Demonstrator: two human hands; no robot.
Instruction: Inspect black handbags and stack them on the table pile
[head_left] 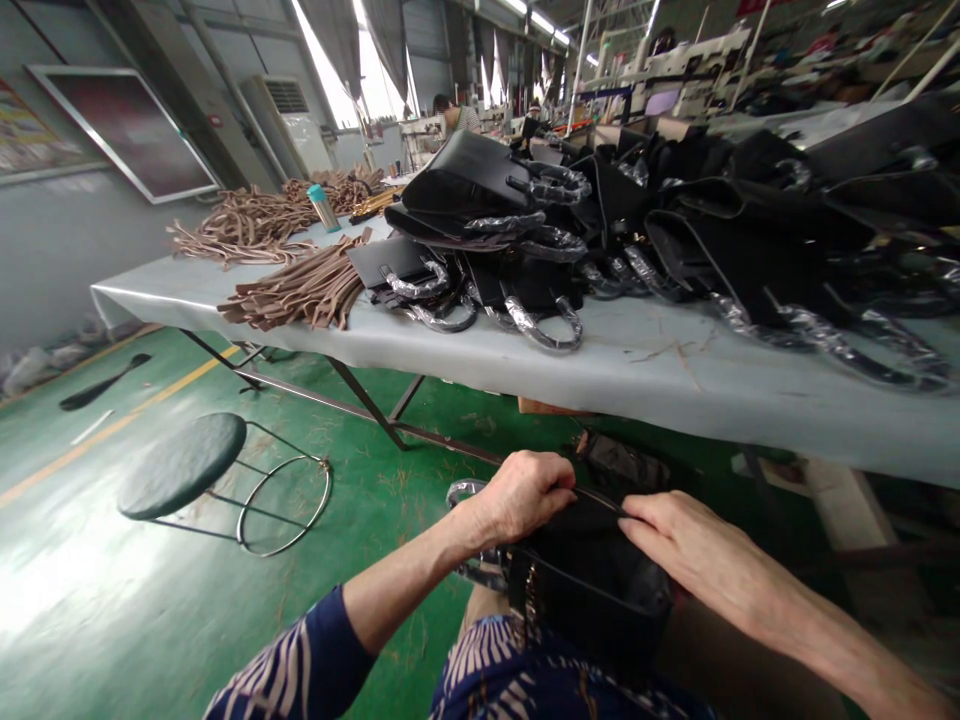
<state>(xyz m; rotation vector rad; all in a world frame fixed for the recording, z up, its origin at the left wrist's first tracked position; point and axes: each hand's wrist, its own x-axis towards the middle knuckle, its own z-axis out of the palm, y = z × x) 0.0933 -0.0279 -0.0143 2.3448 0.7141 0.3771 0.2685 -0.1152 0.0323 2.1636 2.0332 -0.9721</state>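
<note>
A black handbag (592, 590) rests on my lap, its mouth spread so the dark inside shows. One wrapped handle (466, 490) sticks out at its left, covered in clear plastic, and a gold-coloured chain or zip hangs at the near side. My left hand (529, 490) is closed on the bag's far rim, thumb and fingers pinched together. Farther right along that same rim, my right hand (667, 530) grips the edge between thumb and fingers. The lower part of the bag is dark and hard to make out.
Ahead stands a long table (450, 350) with a pale cover. Black handbags (480, 180) with plastic-wrapped handles are heaped on it. Brown strips (300, 290) and a teal-capped bottle (322, 208) lie farther left. A round stool (187, 465) is tipped over on the green floor.
</note>
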